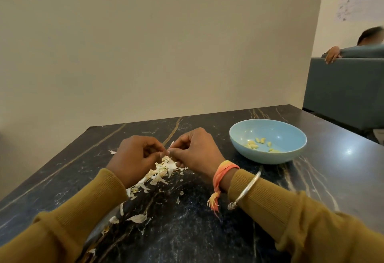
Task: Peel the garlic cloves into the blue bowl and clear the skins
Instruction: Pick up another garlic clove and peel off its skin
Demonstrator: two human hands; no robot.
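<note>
- Your left hand hovers over the tabletop with its fingers curled in. Thumb and fingertips pinch a small garlic piece.
- Your right hand meets it fingertip to fingertip, fingers curled the same way, and pinches the same piece from the other side.
- The piece is almost wholly hidden between your fingertips, so you cannot tell whether it is clove or skin.
- A heap of white skins lies on the tabletop directly under both hands. It trails toward you beneath your left wrist, with looser flakes scattered nearer your body.
- The blue bowl stands upright on the tabletop to the right of your right hand, apart from it and from the skins.
- Several peeled cloves lie loose in the bottom of the bowl.
- An orange thread band circles your right wrist, and a metal bangle sits over the mustard sleeve just behind it.
- A grey sofa stands past the far right corner of the tabletop, and another person's hand rests on its back.
</note>
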